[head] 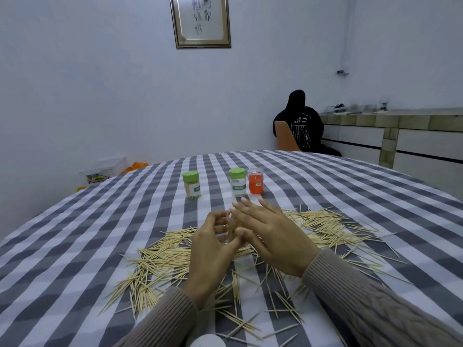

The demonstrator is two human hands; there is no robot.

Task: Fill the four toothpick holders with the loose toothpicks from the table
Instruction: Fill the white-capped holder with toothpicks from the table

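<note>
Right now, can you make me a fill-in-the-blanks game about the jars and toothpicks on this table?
1. The two jars with labels, left jar and middle jar, have ____ lids.
2. The jar furthest right is ____ in colour.
3. The loose toothpicks lie on a ____ tablecloth.
4. The left hand and right hand hold a clear holder ____ them.

Missing words: green; red; checked; between
</note>
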